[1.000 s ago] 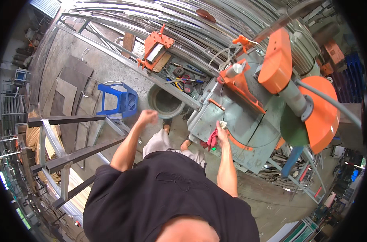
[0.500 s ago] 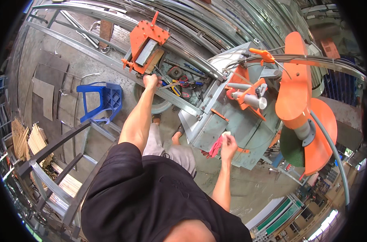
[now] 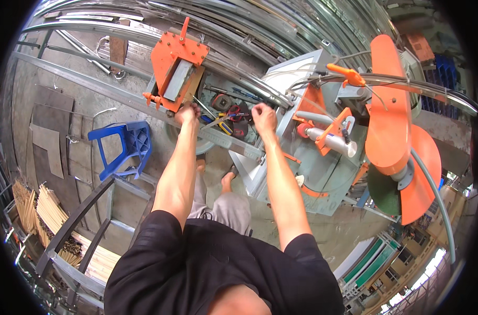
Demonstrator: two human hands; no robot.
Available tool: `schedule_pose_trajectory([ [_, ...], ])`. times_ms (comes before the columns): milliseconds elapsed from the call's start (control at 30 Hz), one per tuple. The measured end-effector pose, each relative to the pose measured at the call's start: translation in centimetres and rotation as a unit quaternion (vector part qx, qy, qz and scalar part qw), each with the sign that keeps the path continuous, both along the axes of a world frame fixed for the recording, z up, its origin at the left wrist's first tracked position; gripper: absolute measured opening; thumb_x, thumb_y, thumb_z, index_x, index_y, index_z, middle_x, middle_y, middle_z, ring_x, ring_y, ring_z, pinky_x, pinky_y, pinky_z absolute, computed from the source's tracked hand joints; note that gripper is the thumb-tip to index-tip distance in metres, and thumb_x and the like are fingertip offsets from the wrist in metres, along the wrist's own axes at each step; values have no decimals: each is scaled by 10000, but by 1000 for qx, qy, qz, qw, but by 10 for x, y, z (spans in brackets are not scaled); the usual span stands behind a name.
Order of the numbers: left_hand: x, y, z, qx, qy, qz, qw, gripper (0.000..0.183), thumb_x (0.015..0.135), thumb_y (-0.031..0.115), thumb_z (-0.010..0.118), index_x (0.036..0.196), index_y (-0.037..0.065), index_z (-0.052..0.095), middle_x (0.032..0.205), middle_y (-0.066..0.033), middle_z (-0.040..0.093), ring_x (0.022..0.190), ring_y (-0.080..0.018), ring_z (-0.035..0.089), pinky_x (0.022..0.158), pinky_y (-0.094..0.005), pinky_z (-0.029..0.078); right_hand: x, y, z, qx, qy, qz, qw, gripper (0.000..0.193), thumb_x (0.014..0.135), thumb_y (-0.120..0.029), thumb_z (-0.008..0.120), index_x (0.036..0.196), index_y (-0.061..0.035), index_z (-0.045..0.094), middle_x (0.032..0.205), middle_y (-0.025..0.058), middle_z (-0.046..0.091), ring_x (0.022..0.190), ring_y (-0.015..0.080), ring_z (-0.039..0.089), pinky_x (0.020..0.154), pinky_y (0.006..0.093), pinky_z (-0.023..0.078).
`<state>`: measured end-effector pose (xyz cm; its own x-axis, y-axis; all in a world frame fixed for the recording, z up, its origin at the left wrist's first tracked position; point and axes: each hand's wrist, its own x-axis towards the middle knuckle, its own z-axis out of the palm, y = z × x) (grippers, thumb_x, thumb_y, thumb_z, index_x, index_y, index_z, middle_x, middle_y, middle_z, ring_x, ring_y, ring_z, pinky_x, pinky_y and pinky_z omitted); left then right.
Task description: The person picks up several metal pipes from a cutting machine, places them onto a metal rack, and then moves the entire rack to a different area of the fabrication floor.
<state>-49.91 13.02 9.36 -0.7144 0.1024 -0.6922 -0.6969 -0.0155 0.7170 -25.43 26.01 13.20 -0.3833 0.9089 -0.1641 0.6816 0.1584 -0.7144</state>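
My left hand (image 3: 188,114) is closed beside the lower end of an orange clamp block (image 3: 171,68), at the left end of the tool tray. What its fingers hold, if anything, is hidden. My right hand (image 3: 264,118) reaches over the tray's right end with fingers curled together; I cannot make out anything in them. Between the hands lie a tape measure (image 3: 221,102), red-handled pliers (image 3: 235,111), a yellow-and-dark hand tool (image 3: 226,127) and a thin metal strip (image 3: 213,123). A flat metal rail (image 3: 226,140) runs along the tray's near side.
To the right stands a cut-off saw with an orange guard (image 3: 388,105) and a silver clamp cylinder (image 3: 337,144) on a grey-green table (image 3: 323,178). A blue plastic stool (image 3: 121,147) is on the floor at left. Long metal profiles (image 3: 239,31) lie along the back.
My right hand has moved from the saw table's near edge up and left to the tray. The pink cloth-like item beside it no longer shows. My left hand stays by the clamp block.
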Motion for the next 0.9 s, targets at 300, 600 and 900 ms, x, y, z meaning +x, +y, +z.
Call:
schedule_pose_trajectory([
  [300, 24, -24, 53, 138, -19, -131, 981, 224, 955, 236, 662, 921, 19, 616, 740, -64, 635, 572, -164, 609, 489, -311, 461, 20, -4, -23, 28, -49, 58, 997, 256, 873, -165, 718, 1125, -125, 728, 927, 101, 728, 897, 280, 719, 788, 409, 557],
  [600, 6, -28, 124, 212, -162, -219, 938, 163, 967, 247, 617, 873, 115, 610, 693, 52, 546, 590, -106, 505, 515, -258, 384, -3, -6, -39, 112, -78, 155, 979, 229, 852, -168, 754, 1079, -149, 735, 1063, 153, 618, 977, 371, 674, 846, 484, 564],
  [900, -27, -7, 181, 266, -200, -263, 906, 139, 993, 190, 574, 950, 64, 615, 689, 50, 547, 594, -108, 511, 527, -245, 407, -11, -2, -17, -15, 53, 68, 996, 350, 849, -268, 790, 1143, -92, 723, 913, 115, 725, 848, 305, 710, 773, 426, 561],
])
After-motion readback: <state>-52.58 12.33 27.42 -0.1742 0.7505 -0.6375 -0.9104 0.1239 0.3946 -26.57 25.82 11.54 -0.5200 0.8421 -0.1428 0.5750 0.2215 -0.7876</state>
